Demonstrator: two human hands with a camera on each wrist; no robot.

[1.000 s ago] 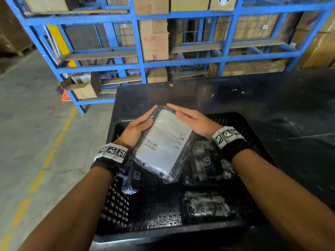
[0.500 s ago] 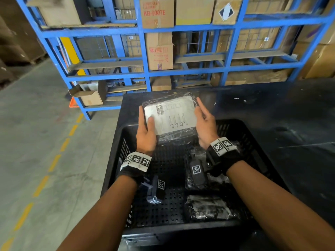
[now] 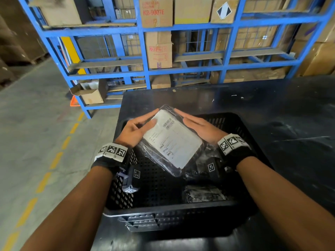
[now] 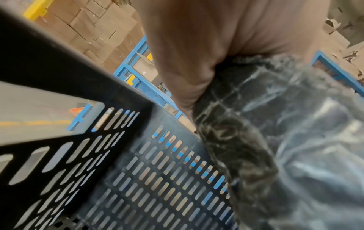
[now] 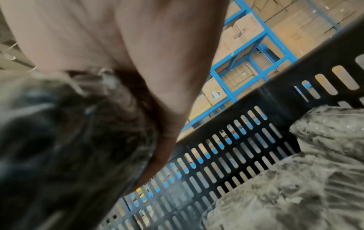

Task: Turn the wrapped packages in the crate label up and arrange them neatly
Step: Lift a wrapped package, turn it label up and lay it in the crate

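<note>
Both hands hold 1 film-wrapped package (image 3: 172,140) over the black slotted crate (image 3: 241,127), white label up and turned at a slant: the left hand (image 3: 135,130) with its thumb on the label, the right hand (image 3: 200,126) laid straight-fingered along the far edge. Label print is too blurred to read. At least 2 more wrapped packages (image 3: 204,195) lie label-hidden at the crate's right side. Behind, a carton (image 3: 155,12) on the blue rack (image 3: 183,28) reads "KB-9007E". Both wrist views are blurred.
</note>
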